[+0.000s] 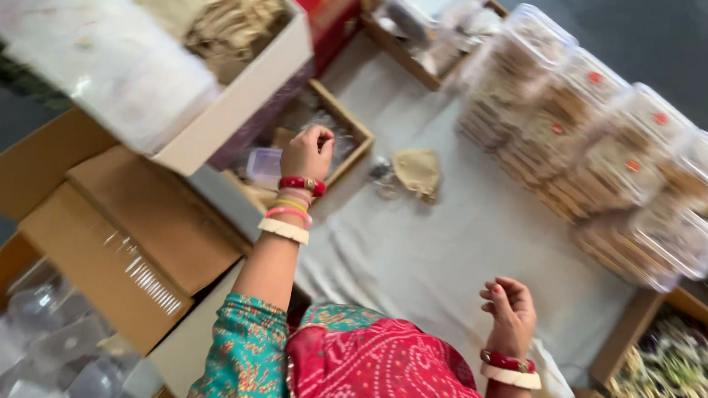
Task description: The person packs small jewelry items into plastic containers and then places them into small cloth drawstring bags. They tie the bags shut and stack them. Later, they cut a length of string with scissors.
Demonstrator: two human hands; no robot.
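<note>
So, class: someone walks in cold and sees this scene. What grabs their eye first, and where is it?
Probably the red patterned cloth at the bottom centre, between both bangled arms. Next, the stack of clear lidded boxes at the upper right of the white sheet. The left hand reaches into a shallow wooden tray; the right hand hovers, fingers curled.

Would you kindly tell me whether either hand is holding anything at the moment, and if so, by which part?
It cannot be told. The left hand is closed above the wooden tray, its contents blurred; the right hand looks empty, fingers loosely curled.
</note>
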